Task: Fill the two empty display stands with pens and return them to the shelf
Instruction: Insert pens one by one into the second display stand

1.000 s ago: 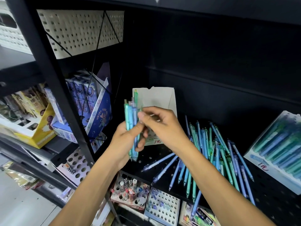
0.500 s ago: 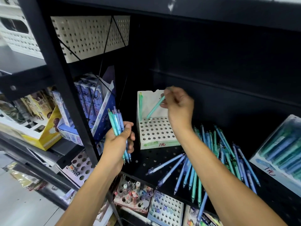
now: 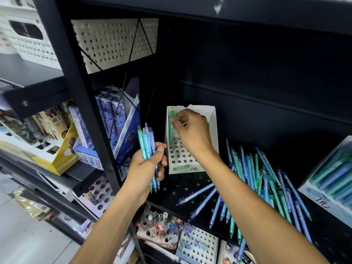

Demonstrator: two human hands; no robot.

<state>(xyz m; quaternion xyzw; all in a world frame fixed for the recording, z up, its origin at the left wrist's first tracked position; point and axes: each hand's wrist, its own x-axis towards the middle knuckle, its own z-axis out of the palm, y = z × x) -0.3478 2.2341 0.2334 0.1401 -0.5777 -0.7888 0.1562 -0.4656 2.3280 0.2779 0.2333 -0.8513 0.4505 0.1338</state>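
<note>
A white display stand (image 3: 213,128) with a perforated base stands on the black shelf (image 3: 182,189). A green pen (image 3: 171,126) stands upright in its back left corner. My right hand (image 3: 190,130) is inside the stand, fingers pinching the top of that green pen. My left hand (image 3: 148,164) grips a bunch of teal and blue pens (image 3: 147,143) upright, just left of the stand. A loose pile of blue and green pens (image 3: 255,180) lies on the shelf to the right.
A filled stand of pens (image 3: 331,180) sits at the far right. Blue boxes (image 3: 114,119) and a yellow box (image 3: 57,161) stand left of the black upright post (image 3: 85,103). Perforated trays (image 3: 198,244) with small items sit on the shelf below.
My right hand took a green pen from the left hand's bunch, carried it to the stand and lowered it into the back left corner. The left hand dropped slightly with its bunch.
</note>
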